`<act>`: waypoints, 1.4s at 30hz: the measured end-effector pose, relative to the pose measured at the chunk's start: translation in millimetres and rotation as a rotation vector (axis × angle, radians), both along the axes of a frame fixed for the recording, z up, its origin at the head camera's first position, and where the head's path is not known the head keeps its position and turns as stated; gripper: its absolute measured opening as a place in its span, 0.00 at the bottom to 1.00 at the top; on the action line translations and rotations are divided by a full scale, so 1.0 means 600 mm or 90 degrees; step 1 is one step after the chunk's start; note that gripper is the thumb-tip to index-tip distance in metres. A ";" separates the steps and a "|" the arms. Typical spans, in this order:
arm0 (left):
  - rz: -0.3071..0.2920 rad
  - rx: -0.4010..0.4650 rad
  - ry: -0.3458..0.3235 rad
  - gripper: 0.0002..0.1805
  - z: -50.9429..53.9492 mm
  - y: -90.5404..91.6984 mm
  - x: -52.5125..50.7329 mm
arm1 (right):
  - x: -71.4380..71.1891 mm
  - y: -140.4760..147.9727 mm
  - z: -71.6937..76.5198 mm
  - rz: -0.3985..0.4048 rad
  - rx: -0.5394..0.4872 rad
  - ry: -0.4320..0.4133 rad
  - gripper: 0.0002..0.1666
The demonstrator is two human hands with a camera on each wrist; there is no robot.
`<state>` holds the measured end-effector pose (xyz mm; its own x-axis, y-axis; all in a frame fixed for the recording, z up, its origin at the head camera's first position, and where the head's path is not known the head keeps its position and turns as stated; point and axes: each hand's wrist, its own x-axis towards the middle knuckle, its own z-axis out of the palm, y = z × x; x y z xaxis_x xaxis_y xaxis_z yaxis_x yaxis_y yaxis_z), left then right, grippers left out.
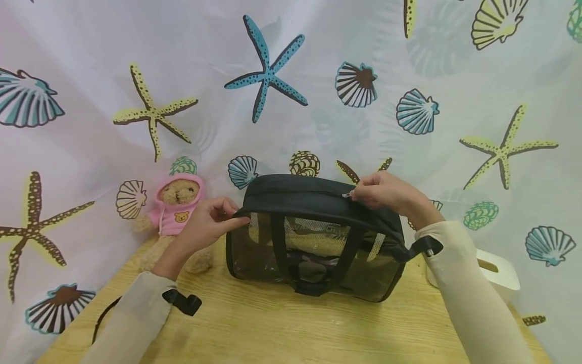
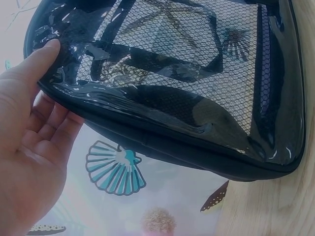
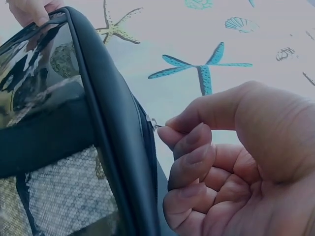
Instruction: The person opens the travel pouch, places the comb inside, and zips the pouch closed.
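Note:
A black bag (image 1: 313, 202) with see-through sides, mesh panels and black strap handles stands on the wooden table. My left hand (image 1: 213, 222) pinches its upper left corner, thumb on the clear front and fingers behind the edge, as the left wrist view also shows. On the top seam, toward the right, my right hand (image 1: 384, 192) pinches the small metal zipper pull (image 3: 153, 123) between thumb and forefinger. The other fingers of that hand are curled in. Something dark shows through the clear front, too dim to make out.
A teddy bear (image 1: 179, 215) in a pink hoodie sits left of the bag, partly behind my left forearm. A white box with a slot (image 1: 500, 273) stands at the right, behind my right sleeve. The patterned curtain (image 1: 318, 136) hangs close behind the bag.

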<state>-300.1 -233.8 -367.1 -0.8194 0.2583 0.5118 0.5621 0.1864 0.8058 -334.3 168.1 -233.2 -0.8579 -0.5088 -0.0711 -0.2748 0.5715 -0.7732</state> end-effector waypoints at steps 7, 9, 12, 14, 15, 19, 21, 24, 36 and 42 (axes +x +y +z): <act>-0.005 -0.007 0.001 0.10 -0.001 -0.002 -0.001 | -0.002 0.030 -0.009 0.001 -0.010 0.009 0.22; -0.007 -0.008 0.004 0.10 -0.002 -0.002 -0.002 | -0.003 0.039 -0.011 0.006 -0.018 0.014 0.24; -0.006 -0.010 0.004 0.11 -0.003 -0.004 -0.002 | -0.001 0.053 -0.015 0.005 -0.015 0.018 0.25; -0.005 -0.010 0.003 0.12 -0.004 -0.006 -0.001 | 0.003 0.062 -0.016 0.001 -0.003 0.019 0.25; -0.004 -0.010 0.004 0.12 -0.005 -0.007 0.000 | 0.005 0.066 -0.016 -0.004 0.001 0.017 0.24; -0.006 -0.001 0.008 0.13 -0.005 -0.009 -0.001 | 0.012 0.084 -0.016 -0.012 0.007 0.019 0.25; -0.008 0.001 0.010 0.13 -0.005 -0.009 -0.002 | 0.014 0.093 -0.017 -0.012 0.003 0.014 0.25; -0.014 0.003 0.011 0.12 -0.006 -0.008 -0.003 | 0.016 0.106 -0.023 -0.014 -0.009 0.002 0.25; -0.002 0.007 0.009 0.13 -0.007 -0.008 0.006 | 0.025 0.150 -0.046 -0.019 -0.045 -0.056 0.19; 0.002 0.013 0.011 0.14 -0.012 -0.008 0.005 | 0.030 0.174 -0.062 -0.032 -0.045 -0.054 0.16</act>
<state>-296.9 -238.6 -374.0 -0.8113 0.2450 0.5307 0.5752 0.1728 0.7996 -316.0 272.4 -270.4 -0.8752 -0.4709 -0.1109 -0.1781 0.5268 -0.8311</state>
